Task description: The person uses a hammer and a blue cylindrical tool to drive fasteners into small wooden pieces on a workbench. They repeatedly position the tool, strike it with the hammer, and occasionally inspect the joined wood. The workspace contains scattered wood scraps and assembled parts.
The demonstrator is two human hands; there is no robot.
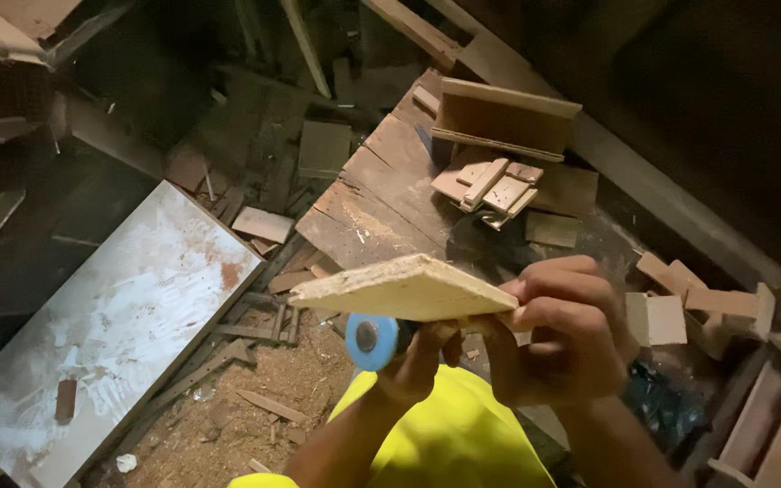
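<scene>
**Board in hand over a littered workshop floor**

We look down into a dim workshop: sawdust and offcuts across the floor, a worn wooden bench (pixel 381 199) ahead, a white paint-smeared panel (pixel 110 334) lying to the left.

Our right hand (pixel 558 330) has its fingers (pixel 553 294) closed together, pinching the near edge of a thin pale board (pixel 404 289), thumb beneath and fingers curled over the top. The board sits roughly level, just above our lap and the yellow garment (pixel 449 434). Under it, our left hand (pixel 422 352) is wrapped around a blue cylindrical thing (pixel 372 342) (a handle or a roll, we cannot tell which), its round end facing the camera and touching or nearly touching the board's underside.

As for progress, we judge the work as barely begun: the board shows no fresh cut or mark that we can see. On the bench, small wooden strips (pixel 490 185) lie stacked beside an upright box-like piece (pixel 503 117), well apart from our hands.
</scene>
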